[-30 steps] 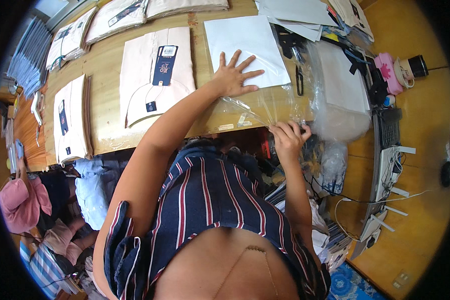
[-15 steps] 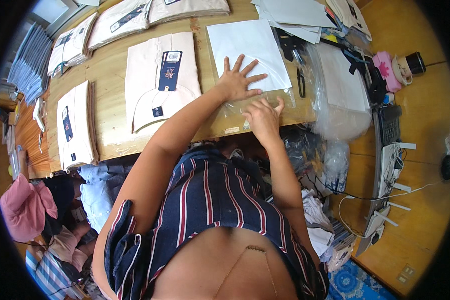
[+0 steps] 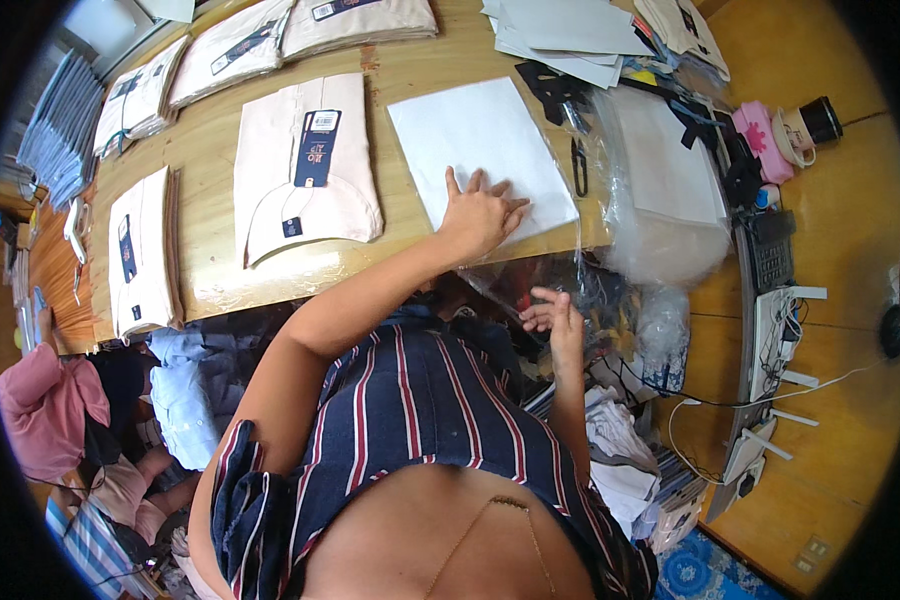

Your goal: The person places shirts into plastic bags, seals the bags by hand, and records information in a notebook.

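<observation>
A white sheet (image 3: 490,150) in a clear plastic bag lies on the table, its near end at the front edge. My left hand (image 3: 480,218) presses on the sheet's lower part, fingers spread and slightly bent. Clear film (image 3: 515,275) from the bag hangs over the table edge between my hands. Just below that edge, my right hand (image 3: 558,318) is raised with fingers apart, nothing visible in it. To the left of the sheet lies a folded pale pink shirt (image 3: 265,190) with a dark blue tag (image 3: 316,150).
Folded, tagged garments (image 3: 235,55) line the far side, and another folded stack (image 3: 142,255) lies at left. Clear bags (image 3: 660,200) and white sheets (image 3: 570,30) lie at right. A telephone (image 3: 770,250) sits beyond. At far left is another person's pink sleeve (image 3: 45,400).
The bagged sheet has slid toward me and turned slightly, my left hand moving with it. My right hand has come down off the table edge, its fingers opening.
</observation>
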